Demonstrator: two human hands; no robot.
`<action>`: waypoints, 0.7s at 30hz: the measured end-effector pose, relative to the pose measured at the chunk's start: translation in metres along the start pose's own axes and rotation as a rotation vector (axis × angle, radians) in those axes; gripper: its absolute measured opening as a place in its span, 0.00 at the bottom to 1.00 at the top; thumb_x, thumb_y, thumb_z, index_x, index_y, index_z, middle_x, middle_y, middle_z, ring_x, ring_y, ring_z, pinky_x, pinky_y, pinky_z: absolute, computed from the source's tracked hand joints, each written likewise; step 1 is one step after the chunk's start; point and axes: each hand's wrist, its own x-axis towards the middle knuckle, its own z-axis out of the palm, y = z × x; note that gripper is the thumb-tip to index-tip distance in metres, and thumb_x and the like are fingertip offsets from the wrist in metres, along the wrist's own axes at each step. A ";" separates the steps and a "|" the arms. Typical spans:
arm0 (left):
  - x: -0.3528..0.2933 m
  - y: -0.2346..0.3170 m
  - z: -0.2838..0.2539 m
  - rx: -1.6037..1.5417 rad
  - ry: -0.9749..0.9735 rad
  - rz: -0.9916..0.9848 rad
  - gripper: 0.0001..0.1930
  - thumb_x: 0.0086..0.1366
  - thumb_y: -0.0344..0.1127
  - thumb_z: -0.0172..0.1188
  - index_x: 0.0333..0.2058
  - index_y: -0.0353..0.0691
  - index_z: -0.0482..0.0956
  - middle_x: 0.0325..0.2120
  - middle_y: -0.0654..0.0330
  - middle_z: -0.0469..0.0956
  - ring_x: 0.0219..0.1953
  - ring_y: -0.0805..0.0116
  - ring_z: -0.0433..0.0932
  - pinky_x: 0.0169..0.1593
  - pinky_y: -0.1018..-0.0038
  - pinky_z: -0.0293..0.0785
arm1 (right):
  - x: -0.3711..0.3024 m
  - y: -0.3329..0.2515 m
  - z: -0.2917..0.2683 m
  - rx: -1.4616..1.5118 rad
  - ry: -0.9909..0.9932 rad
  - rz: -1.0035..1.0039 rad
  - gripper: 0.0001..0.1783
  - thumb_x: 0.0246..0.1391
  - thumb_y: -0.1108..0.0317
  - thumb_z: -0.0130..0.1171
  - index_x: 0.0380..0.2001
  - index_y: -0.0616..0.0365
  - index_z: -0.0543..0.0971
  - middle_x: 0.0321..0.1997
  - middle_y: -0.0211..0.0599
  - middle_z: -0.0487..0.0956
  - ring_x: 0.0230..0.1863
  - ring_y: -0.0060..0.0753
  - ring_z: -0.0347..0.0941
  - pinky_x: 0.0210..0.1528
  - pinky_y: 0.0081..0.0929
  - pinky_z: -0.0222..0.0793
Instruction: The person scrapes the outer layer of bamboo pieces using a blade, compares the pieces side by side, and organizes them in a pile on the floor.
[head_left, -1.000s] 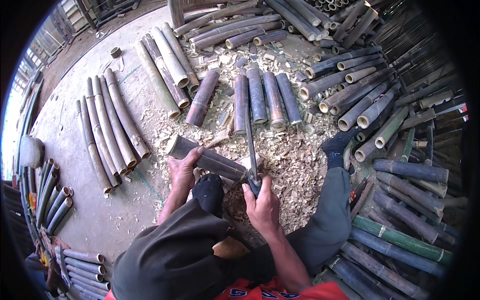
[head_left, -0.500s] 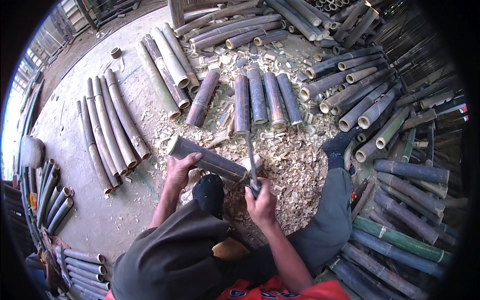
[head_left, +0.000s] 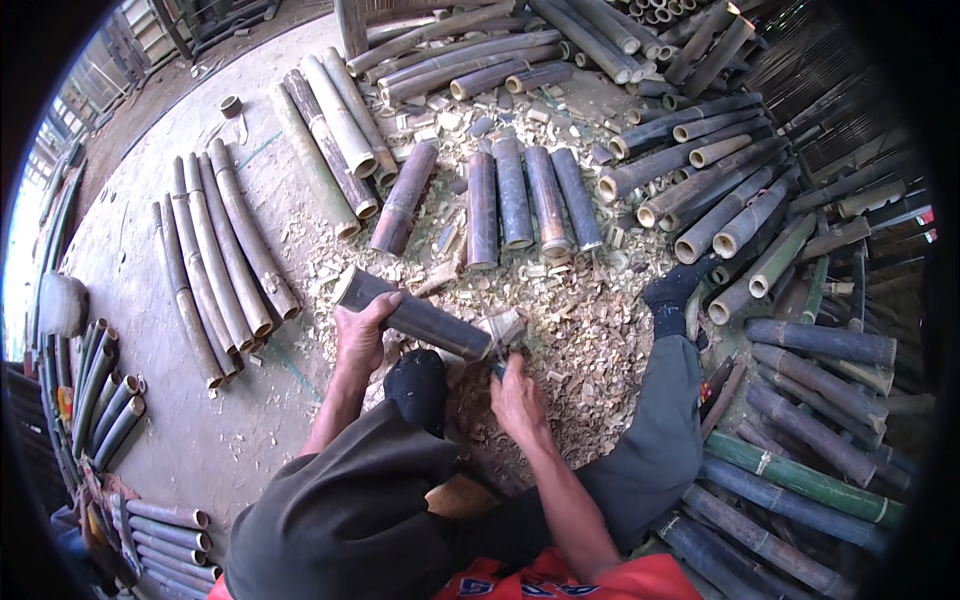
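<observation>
My left hand [head_left: 360, 330] is wrapped round the far-left end of a dark bamboo section [head_left: 430, 322], which slants down to the right. A pale wooden block [head_left: 502, 327] shows by its right end. My right hand [head_left: 520, 400] grips a long-bladed knife by its handle [head_left: 499, 369], close to that end of the bamboo. The blade is blurred, and I cannot tell whether it touches the bamboo. Beyond my hands, several short dark bamboo sections [head_left: 483, 210] lie in a row on the ground.
Wood chips [head_left: 600, 330] cover the ground between my feet. Longer bamboo poles [head_left: 245, 240] lie to the left, and stacked bamboo [head_left: 735, 225] lines the right side. My left foot [head_left: 416, 388] is just below the bamboo; my right foot [head_left: 680, 290] rests by the right-hand stack.
The knife has swung down from upright toward the bamboo's right end, and my right hand has turned with it. My left hand keeps its hold, with the bamboo shifted only slightly.
</observation>
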 end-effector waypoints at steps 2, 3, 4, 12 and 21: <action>0.004 0.000 -0.001 -0.067 -0.067 0.075 0.20 0.58 0.26 0.76 0.47 0.22 0.83 0.38 0.50 0.87 0.37 0.61 0.88 0.46 0.64 0.87 | 0.003 0.002 -0.003 0.010 0.052 -0.029 0.18 0.69 0.62 0.62 0.51 0.60 0.69 0.36 0.62 0.85 0.40 0.71 0.84 0.39 0.58 0.78; 0.003 -0.001 -0.001 -0.076 -0.081 0.085 0.20 0.57 0.26 0.76 0.47 0.22 0.83 0.38 0.49 0.87 0.38 0.60 0.88 0.46 0.64 0.87 | 0.002 0.005 -0.005 0.020 0.004 0.035 0.19 0.69 0.61 0.62 0.52 0.61 0.69 0.37 0.61 0.85 0.40 0.71 0.83 0.39 0.58 0.78; 0.005 0.000 -0.005 -0.043 -0.071 0.015 0.21 0.57 0.26 0.76 0.47 0.23 0.82 0.38 0.49 0.86 0.38 0.60 0.88 0.47 0.64 0.87 | -0.004 0.008 -0.006 0.095 0.044 -0.082 0.19 0.70 0.59 0.62 0.52 0.61 0.68 0.36 0.62 0.85 0.40 0.71 0.84 0.40 0.59 0.78; 0.004 0.010 -0.015 0.052 -0.203 -0.106 0.20 0.57 0.30 0.76 0.46 0.27 0.82 0.38 0.51 0.87 0.38 0.59 0.89 0.47 0.62 0.88 | -0.007 0.016 0.006 0.146 0.137 -0.144 0.20 0.71 0.57 0.61 0.52 0.61 0.70 0.34 0.57 0.85 0.37 0.68 0.84 0.38 0.59 0.76; -0.005 -0.002 0.014 0.025 0.148 -0.025 0.19 0.60 0.34 0.79 0.43 0.29 0.83 0.36 0.52 0.86 0.34 0.61 0.87 0.41 0.63 0.87 | -0.022 0.012 -0.005 0.406 0.334 -0.447 0.19 0.71 0.57 0.61 0.48 0.60 0.68 0.35 0.60 0.85 0.37 0.65 0.85 0.37 0.56 0.78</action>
